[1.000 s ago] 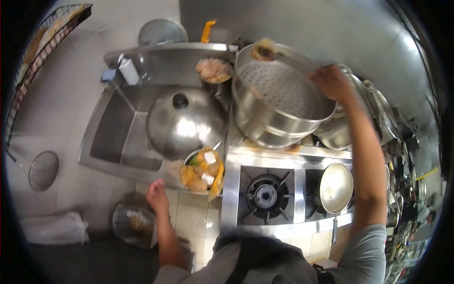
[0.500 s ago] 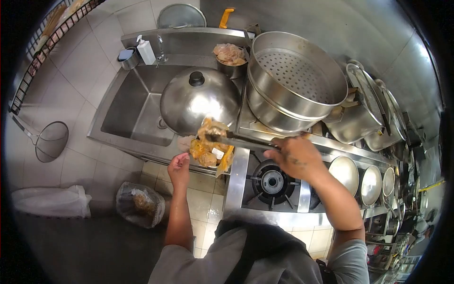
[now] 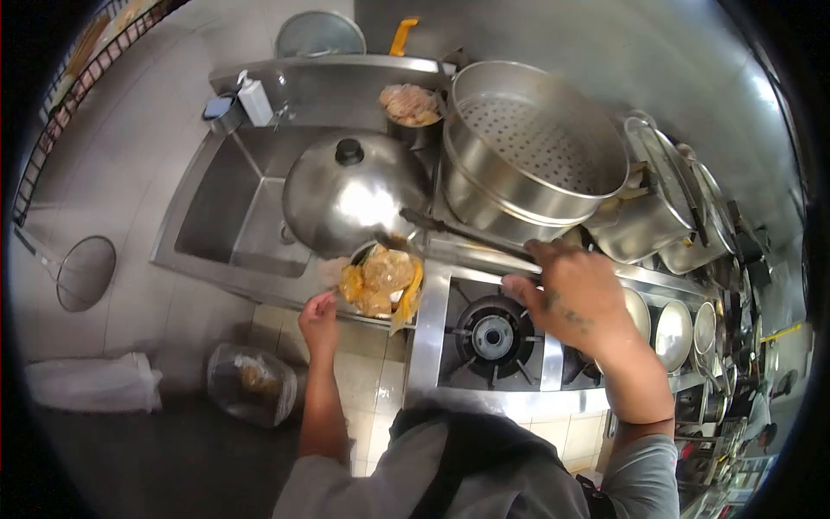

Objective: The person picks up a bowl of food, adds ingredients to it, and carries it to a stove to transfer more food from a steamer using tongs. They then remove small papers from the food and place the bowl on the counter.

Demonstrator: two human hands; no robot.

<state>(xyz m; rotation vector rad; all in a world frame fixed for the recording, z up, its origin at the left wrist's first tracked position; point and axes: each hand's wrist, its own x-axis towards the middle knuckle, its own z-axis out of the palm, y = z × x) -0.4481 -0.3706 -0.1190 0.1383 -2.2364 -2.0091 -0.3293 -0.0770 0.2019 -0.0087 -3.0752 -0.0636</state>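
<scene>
My right hand (image 3: 575, 290) is wrapped round the handle end of dark metal tongs (image 3: 480, 238). The jaws of the tongs are spread apart over the far edge of a container filled with orange-yellow marinated pieces of food (image 3: 386, 272), and nothing is between them. A yellowish strip hangs over the container's near right side; most of its rim is hidden. My left hand (image 3: 320, 318) hovers just left of and below the container, its fingers curled together. Whether they hold anything small does not show.
A domed lid (image 3: 346, 195) rests over the right part of the sink (image 3: 212, 216). Behind it stands a pot of pale raw meat (image 3: 411, 104). A large perforated steamer (image 3: 527, 138) and a gas burner (image 3: 493, 337) lie to the right. A lined bin (image 3: 251, 385) stands below left.
The food that the tongs gripped above the container now lies in it. The tongs have opened and drawn away to the upper right. My left hand has shifted slightly left and down.
</scene>
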